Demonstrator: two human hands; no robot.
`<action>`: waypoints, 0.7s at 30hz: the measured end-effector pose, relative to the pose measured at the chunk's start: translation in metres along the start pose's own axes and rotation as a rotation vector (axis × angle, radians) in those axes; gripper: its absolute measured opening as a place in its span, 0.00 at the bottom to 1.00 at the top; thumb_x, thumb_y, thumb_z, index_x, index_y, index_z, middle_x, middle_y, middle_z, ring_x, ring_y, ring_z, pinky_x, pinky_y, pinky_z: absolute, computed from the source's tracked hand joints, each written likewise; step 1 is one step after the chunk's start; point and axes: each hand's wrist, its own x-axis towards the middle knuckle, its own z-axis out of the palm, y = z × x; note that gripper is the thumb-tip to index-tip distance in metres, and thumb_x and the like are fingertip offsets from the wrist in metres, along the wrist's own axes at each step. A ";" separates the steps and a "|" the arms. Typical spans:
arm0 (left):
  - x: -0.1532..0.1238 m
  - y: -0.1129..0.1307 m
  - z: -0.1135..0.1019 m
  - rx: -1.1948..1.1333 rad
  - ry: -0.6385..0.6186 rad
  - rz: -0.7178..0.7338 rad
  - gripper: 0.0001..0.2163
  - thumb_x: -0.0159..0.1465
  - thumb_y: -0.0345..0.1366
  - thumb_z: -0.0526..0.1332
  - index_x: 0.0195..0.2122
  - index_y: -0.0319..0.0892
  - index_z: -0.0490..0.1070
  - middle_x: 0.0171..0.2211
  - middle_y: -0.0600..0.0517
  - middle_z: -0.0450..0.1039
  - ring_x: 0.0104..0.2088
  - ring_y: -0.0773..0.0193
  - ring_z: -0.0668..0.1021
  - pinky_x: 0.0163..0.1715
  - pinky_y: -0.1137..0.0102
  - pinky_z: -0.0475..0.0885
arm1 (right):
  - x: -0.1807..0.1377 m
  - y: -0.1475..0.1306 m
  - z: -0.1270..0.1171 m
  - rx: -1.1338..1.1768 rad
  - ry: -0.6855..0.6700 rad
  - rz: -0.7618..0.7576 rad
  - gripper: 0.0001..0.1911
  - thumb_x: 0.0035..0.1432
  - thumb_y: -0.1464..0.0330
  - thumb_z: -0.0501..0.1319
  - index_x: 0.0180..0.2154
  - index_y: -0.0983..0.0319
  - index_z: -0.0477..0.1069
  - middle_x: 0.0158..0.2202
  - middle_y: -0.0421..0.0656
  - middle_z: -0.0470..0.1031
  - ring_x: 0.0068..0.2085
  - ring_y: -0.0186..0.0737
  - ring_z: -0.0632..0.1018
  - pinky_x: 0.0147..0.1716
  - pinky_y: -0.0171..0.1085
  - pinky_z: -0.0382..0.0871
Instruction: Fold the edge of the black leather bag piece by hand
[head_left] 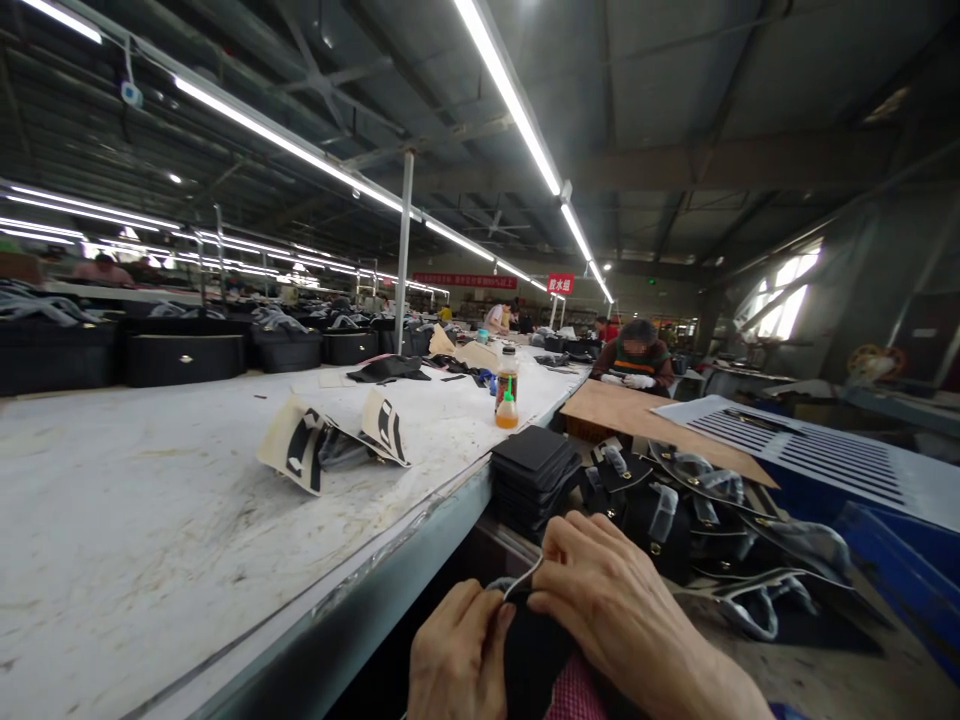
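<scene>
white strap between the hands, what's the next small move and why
Probably draw the white strap a bit further out with the right hand while the left hand pins the black piece. Both hands pinch at the piece's top edge, and only a short, curved length of strap shows between them, so it looks only partly through. Where it runs beneath is hidden.
</scene>
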 end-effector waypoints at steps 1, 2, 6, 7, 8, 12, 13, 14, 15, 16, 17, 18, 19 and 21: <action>-0.001 -0.001 0.000 0.001 -0.012 0.006 0.12 0.71 0.29 0.54 0.31 0.41 0.72 0.25 0.52 0.70 0.25 0.65 0.77 0.26 0.72 0.69 | 0.000 0.003 -0.004 0.086 -0.110 0.015 0.07 0.63 0.72 0.64 0.31 0.57 0.75 0.38 0.38 0.75 0.39 0.38 0.74 0.42 0.41 0.66; -0.001 -0.001 0.000 0.001 -0.029 0.015 0.12 0.71 0.30 0.54 0.31 0.42 0.72 0.25 0.52 0.71 0.25 0.64 0.77 0.25 0.72 0.69 | 0.000 0.006 -0.010 0.175 -0.211 0.017 0.07 0.65 0.71 0.62 0.34 0.56 0.76 0.41 0.37 0.75 0.43 0.38 0.75 0.47 0.40 0.66; -0.002 -0.004 -0.002 0.006 -0.090 0.025 0.14 0.71 0.31 0.52 0.30 0.44 0.73 0.27 0.51 0.74 0.28 0.62 0.79 0.27 0.71 0.72 | -0.001 0.012 -0.031 0.449 -0.439 0.109 0.12 0.60 0.74 0.64 0.43 0.52 0.75 0.49 0.34 0.77 0.53 0.38 0.74 0.56 0.36 0.63; -0.002 -0.004 -0.004 0.014 -0.085 -0.001 0.14 0.71 0.31 0.52 0.30 0.44 0.74 0.27 0.51 0.74 0.28 0.62 0.80 0.28 0.71 0.72 | -0.001 0.013 -0.034 0.481 -0.453 0.157 0.15 0.58 0.75 0.64 0.46 0.52 0.74 0.48 0.34 0.77 0.52 0.38 0.75 0.55 0.37 0.64; -0.001 -0.004 -0.006 0.022 -0.078 -0.032 0.14 0.71 0.31 0.53 0.31 0.44 0.74 0.27 0.52 0.74 0.28 0.63 0.80 0.29 0.72 0.72 | -0.002 0.013 -0.035 0.510 -0.443 0.204 0.18 0.57 0.75 0.63 0.47 0.51 0.72 0.48 0.34 0.77 0.51 0.39 0.75 0.54 0.38 0.65; 0.004 -0.004 -0.017 -0.022 0.014 -0.151 0.15 0.72 0.35 0.54 0.29 0.46 0.74 0.25 0.56 0.71 0.25 0.67 0.78 0.27 0.76 0.71 | -0.006 0.019 -0.024 0.606 -0.266 0.306 0.22 0.55 0.72 0.63 0.50 0.47 0.70 0.49 0.32 0.77 0.51 0.38 0.75 0.54 0.38 0.64; 0.006 -0.004 -0.020 -0.048 0.039 -0.163 0.15 0.72 0.37 0.54 0.29 0.46 0.74 0.24 0.57 0.71 0.25 0.68 0.78 0.26 0.77 0.70 | -0.008 0.021 -0.018 0.610 -0.201 0.355 0.17 0.57 0.69 0.63 0.49 0.48 0.71 0.46 0.33 0.77 0.49 0.39 0.76 0.51 0.38 0.65; 0.007 -0.003 -0.023 -0.071 0.057 -0.171 0.15 0.72 0.38 0.54 0.29 0.46 0.74 0.24 0.58 0.71 0.24 0.69 0.77 0.26 0.77 0.70 | -0.010 0.022 -0.013 0.603 -0.146 0.390 0.11 0.60 0.65 0.62 0.46 0.51 0.72 0.42 0.34 0.77 0.45 0.39 0.76 0.47 0.38 0.67; 0.007 -0.002 -0.026 -0.089 0.066 -0.176 0.15 0.72 0.39 0.55 0.29 0.47 0.75 0.24 0.58 0.70 0.24 0.69 0.77 0.26 0.78 0.69 | -0.013 0.023 -0.008 0.591 -0.093 0.408 0.07 0.63 0.62 0.60 0.42 0.53 0.73 0.38 0.36 0.76 0.41 0.39 0.76 0.44 0.39 0.67; 0.008 0.000 -0.029 -0.105 0.064 -0.178 0.14 0.72 0.38 0.55 0.30 0.47 0.75 0.24 0.59 0.69 0.23 0.70 0.76 0.26 0.78 0.69 | -0.016 0.022 -0.003 0.575 -0.033 0.407 0.09 0.65 0.59 0.58 0.38 0.54 0.73 0.38 0.38 0.75 0.40 0.39 0.76 0.42 0.39 0.67; 0.008 0.001 -0.031 -0.120 0.058 -0.180 0.13 0.72 0.38 0.56 0.32 0.47 0.76 0.24 0.59 0.68 0.23 0.71 0.76 0.26 0.79 0.68 | -0.018 0.021 0.001 0.560 0.028 0.393 0.12 0.66 0.57 0.56 0.35 0.55 0.72 0.40 0.39 0.74 0.42 0.40 0.76 0.43 0.39 0.67; 0.008 0.003 -0.033 -0.139 0.051 -0.175 0.11 0.71 0.36 0.56 0.33 0.47 0.76 0.25 0.59 0.68 0.24 0.72 0.75 0.26 0.79 0.68 | -0.020 0.020 0.004 0.551 0.082 0.381 0.13 0.66 0.57 0.56 0.33 0.56 0.72 0.45 0.41 0.73 0.46 0.40 0.75 0.46 0.39 0.67; 0.008 0.005 -0.036 -0.158 0.041 -0.163 0.10 0.71 0.35 0.56 0.34 0.47 0.76 0.26 0.59 0.68 0.24 0.72 0.75 0.27 0.79 0.68 | -0.022 0.018 0.006 0.552 0.133 0.371 0.13 0.66 0.57 0.57 0.33 0.56 0.72 0.52 0.41 0.71 0.52 0.41 0.73 0.50 0.39 0.66; 0.008 0.009 -0.040 -0.194 0.024 -0.111 0.10 0.71 0.33 0.56 0.36 0.46 0.76 0.26 0.58 0.67 0.24 0.71 0.74 0.27 0.78 0.68 | -0.022 0.014 0.007 0.630 0.206 0.388 0.12 0.64 0.58 0.60 0.31 0.57 0.70 0.59 0.41 0.67 0.59 0.44 0.70 0.56 0.40 0.62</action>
